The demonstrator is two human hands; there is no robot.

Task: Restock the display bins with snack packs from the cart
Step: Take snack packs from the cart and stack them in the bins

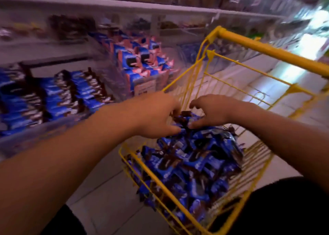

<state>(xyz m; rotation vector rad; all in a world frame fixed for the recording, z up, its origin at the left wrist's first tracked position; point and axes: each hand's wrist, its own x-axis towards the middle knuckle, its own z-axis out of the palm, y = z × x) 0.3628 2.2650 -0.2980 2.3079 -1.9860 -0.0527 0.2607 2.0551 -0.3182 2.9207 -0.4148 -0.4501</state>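
Observation:
A yellow wire cart stands in front of me, heaped with blue and brown snack packs. My left hand and my right hand reach into the cart side by side. Both close around a small bunch of packs at the top of the heap, with my fingers curled over it from both sides. To the left, a clear display bin holds rows of the same blue packs. The picture is blurred by motion.
A second bin with blue and pink packs sits behind the cart's left corner. White shelves with more clear bins run above. The cart's yellow handle bar crosses the upper right. Pale floor tiles lie below.

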